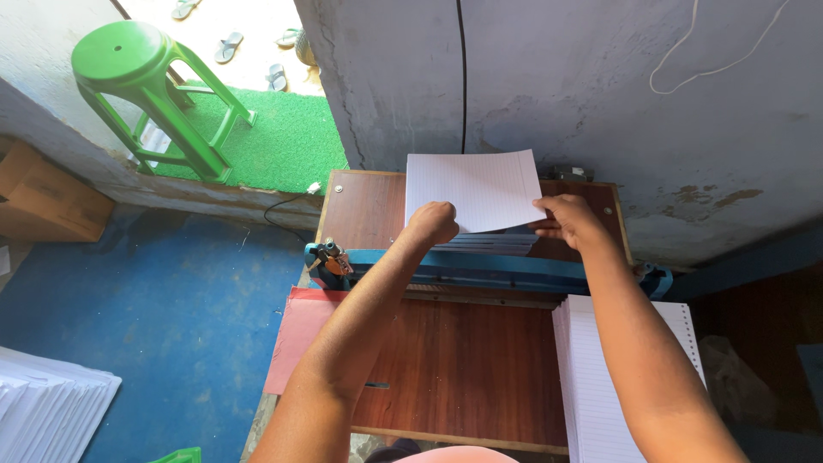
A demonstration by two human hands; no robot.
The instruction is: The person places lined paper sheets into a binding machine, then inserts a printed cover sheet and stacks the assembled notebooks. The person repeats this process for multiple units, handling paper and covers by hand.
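Observation:
My left hand [431, 223] and my right hand [567, 219] grip the near corners of a bundle of white ruled sheets [473, 189]. The bundle is lifted and tilted toward the wall, above a thin pile of sheets [487, 244] lying behind the blue bar [463, 264] of a paper-punching machine. The machine sits across a brown wooden table [463, 369]. Both forearms reach over the bar.
A tall stack of ruled sheets with punched edges [591, 386] stands on the table's right side. A pink sheet [296, 339] hangs off the table's left edge. On the blue floor lie a white paper pile [47, 403] and a cardboard box [47, 197]. A green plastic stool [154, 94] stands by the doorway.

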